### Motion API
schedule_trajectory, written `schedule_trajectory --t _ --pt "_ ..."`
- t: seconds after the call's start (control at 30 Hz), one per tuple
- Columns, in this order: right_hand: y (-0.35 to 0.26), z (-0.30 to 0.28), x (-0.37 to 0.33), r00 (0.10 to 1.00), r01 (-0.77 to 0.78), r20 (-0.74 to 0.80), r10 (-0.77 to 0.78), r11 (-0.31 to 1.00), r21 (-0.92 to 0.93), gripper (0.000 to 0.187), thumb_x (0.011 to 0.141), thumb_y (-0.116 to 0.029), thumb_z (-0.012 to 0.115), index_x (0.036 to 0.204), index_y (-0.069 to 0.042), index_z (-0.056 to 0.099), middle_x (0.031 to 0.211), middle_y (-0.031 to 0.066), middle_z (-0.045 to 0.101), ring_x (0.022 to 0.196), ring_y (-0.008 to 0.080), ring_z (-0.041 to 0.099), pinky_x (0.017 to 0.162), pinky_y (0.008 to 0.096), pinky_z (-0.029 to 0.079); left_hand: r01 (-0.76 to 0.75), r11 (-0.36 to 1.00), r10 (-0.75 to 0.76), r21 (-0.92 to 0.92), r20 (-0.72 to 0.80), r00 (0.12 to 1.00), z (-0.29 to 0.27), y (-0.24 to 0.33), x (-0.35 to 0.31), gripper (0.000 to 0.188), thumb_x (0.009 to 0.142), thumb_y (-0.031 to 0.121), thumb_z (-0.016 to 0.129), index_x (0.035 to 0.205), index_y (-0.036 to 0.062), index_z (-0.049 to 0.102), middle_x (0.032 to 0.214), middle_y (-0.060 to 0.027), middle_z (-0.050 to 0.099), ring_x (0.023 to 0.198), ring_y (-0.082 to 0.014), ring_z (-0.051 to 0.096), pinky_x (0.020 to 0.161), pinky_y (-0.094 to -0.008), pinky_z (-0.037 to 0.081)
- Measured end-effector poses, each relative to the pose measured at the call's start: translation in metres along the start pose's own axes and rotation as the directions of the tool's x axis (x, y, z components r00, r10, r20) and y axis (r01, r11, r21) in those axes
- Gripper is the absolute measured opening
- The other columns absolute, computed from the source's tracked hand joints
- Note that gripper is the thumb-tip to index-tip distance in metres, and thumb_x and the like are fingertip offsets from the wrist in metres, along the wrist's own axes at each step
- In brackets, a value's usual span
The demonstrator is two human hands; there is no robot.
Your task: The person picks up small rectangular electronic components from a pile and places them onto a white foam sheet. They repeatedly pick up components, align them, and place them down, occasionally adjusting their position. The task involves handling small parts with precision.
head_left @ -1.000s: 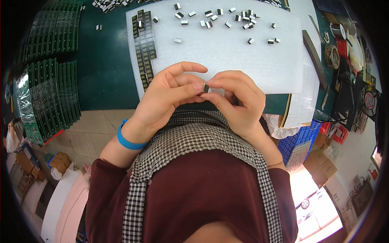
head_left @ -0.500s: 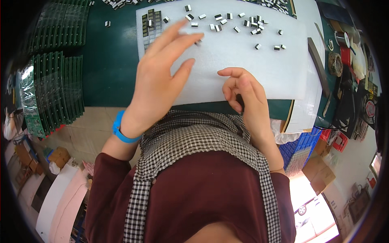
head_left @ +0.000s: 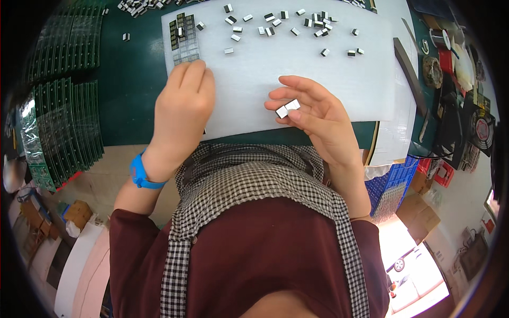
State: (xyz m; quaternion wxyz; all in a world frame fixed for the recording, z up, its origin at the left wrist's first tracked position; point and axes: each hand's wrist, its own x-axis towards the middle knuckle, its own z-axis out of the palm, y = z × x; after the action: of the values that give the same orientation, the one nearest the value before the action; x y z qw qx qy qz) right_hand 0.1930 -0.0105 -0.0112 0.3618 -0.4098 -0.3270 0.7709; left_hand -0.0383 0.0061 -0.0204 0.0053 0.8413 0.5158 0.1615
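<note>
My right hand (head_left: 318, 119) is cupped palm up over the near edge of a white foam sheet (head_left: 339, 85) and holds two small white-and-black blocks (head_left: 287, 108) on its fingers. My left hand (head_left: 183, 108) lies palm down on the sheet's left part, fingertips touching the near end of a narrow grey panel strip (head_left: 183, 40) that carries small dark parts. Whether it grips anything is hidden. Several more small blocks (head_left: 297, 24) lie scattered across the far part of the sheet.
Rows of green circuit boards (head_left: 63, 116) cover the dark green mat (head_left: 132, 90) at left. A dark bar (head_left: 408, 66), tape rolls and tools crowd the right side. A blue crate (head_left: 395, 183) and cardboard boxes (head_left: 419, 209) sit low at right.
My hands were together at my chest on one small block. The left hand reached out and settled flat by the strip; the right hand opened to show two blocks on its fingers.
</note>
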Motion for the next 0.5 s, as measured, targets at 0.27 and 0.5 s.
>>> schedule_trajectory --t 0.27,0.5 --pt "0.004 -0.005 -0.001 0.999 -0.031 -0.041 0.035 0.997 0.075 0.028 0.084 -0.002 0.06 0.112 0.002 0.056 0.104 0.0098 0.06 0.102 0.0218 0.06 0.08 0.0283 0.051 -0.005 0.967 0.006 -0.256 0.003 1.0 -0.009 -0.025 0.01 0.017 0.069 -0.006 0.063 0.084 0.0012 0.06 0.087 -0.0082 0.058 0.076 -0.0247 0.057 0.066 -0.03 0.047" --pt "0.009 0.006 0.001 0.987 0.142 -0.09 -0.135 0.988 0.066 0.027 0.081 0.003 0.062 0.107 0.004 0.057 0.107 0.0118 0.06 0.099 0.0212 0.061 0.08 0.0275 0.051 0.348 0.053 -0.194 -0.936 0.332 0.923 -0.015 -0.007 0.003 0.012 0.083 0.0 0.06 0.095 -0.0017 0.062 0.097 -0.0085 0.063 0.089 -0.0147 0.06 0.08 -0.0274 0.049"
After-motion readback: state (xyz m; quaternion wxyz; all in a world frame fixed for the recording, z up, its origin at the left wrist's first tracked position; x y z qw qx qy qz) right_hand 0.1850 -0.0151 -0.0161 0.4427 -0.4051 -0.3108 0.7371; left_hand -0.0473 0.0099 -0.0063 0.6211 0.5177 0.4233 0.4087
